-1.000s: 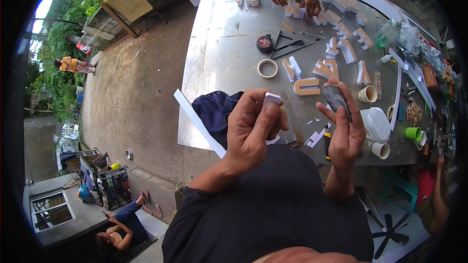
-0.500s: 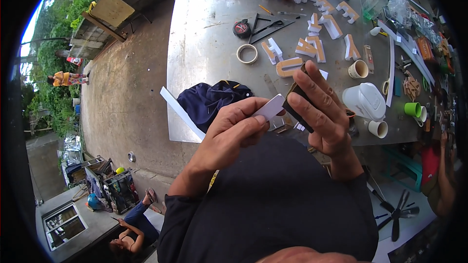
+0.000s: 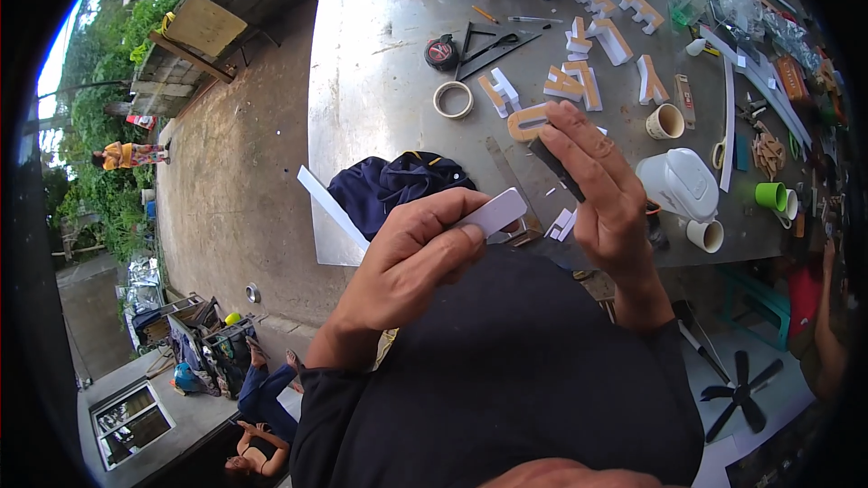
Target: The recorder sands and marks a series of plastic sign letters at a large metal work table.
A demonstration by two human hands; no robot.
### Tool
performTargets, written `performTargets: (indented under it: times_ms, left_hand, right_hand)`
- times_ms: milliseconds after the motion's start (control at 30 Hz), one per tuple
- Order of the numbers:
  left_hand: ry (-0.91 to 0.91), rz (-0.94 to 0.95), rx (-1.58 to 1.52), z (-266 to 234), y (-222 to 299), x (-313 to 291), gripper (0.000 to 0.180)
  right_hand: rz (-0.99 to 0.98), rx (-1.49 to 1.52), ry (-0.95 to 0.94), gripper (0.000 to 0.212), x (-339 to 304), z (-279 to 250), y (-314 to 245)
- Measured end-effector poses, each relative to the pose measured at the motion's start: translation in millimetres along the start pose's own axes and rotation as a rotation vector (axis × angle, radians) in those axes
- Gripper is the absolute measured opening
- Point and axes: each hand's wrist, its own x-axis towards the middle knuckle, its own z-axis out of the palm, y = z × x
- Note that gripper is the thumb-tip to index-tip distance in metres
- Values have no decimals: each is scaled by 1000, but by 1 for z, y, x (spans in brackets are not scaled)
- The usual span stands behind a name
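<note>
Just left of a white lidded tub (image 3: 676,183) on a metal table (image 3: 375,72), a person's right hand (image 3: 604,188) has its fingers straight and close together, holding a flat dark piece (image 3: 559,167), its exact grip hard to make out. Farther left of the tub, the left hand (image 3: 411,253) pinches a white strip (image 3: 504,210) in closed fingers; navy cloth (image 3: 384,183) lies well left of the tub, tan-faced letters (image 3: 653,83) beyond it.

A head-worn fisheye (straight edges bow) looks down over the dark shirt (image 3: 506,361), close to the left hand (image 3: 414,253) and right hand (image 3: 608,208), the metal surface (image 3: 380,63) beyond.
</note>
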Motion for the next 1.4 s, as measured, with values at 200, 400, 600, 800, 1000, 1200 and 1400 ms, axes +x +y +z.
performTargets:
  times_ms: [200, 400, 600, 800, 1000, 1200, 1400]
  left_hand:
    - [15, 58, 215, 2, -1, -2, 25]
    - [309, 505, 627, 4, -23, 14, 24]
    - [345, 317, 279, 22, -32, 13, 19]
    - [311, 323, 209, 19, -33, 17, 23]
    - [325, 339, 181, 20, -33, 18, 23]
    - [289, 374, 238, 14, -33, 15, 23]
    - [157, 186, 90, 0, -22, 15, 19]
  right_hand:
    - [1, -24, -111, 49, 1, 6, 7]
    - [136, 44, 102, 53, -7, -8, -8]
    - [-136, -27, 29, 50, -2, 8, -27]
    - [-104, -7, 265, 47, -7, 26, -20]
    - [-22, -44, 190, 50, -2, 36, -2]
    - [194, -20, 59, 60, -3, 44, 14]
    - [73, 231, 84, 50, -1, -2, -1]
